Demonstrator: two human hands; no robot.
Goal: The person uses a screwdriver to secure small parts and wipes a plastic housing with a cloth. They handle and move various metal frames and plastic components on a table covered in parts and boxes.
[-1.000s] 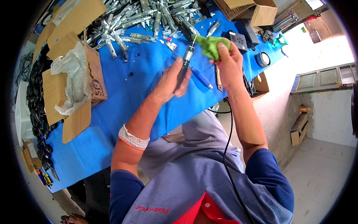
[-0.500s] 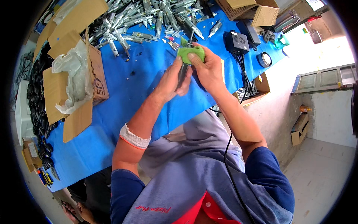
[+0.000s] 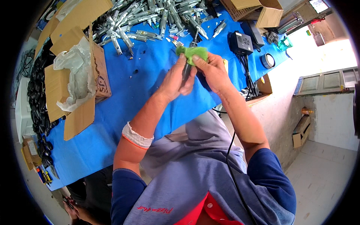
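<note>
Over the blue-covered table, my left hand is closed around a slim dark-grey device held with its narrow end pointing away from me. My right hand is closed on a green cloth, pressing it with the thumb around the device's upper part. My left thumb also touches the cloth. Cloth and fingers hide much of the device. Just beyond my hands, a large heap of similar grey-and-silver devices covers the far side, with a few lying loose around it.
An opened cardboard box with plastic lining stands left, beside black coiled cables. A black fan-vented box with cables, a tape roll and another carton are right. A black cord crosses my lap. Another person's hands show lower left.
The green cloth has shifted and bunched differently around the device, slightly blurred by motion. Both hands stay close together in nearly the same place. The view has shifted slightly.
</note>
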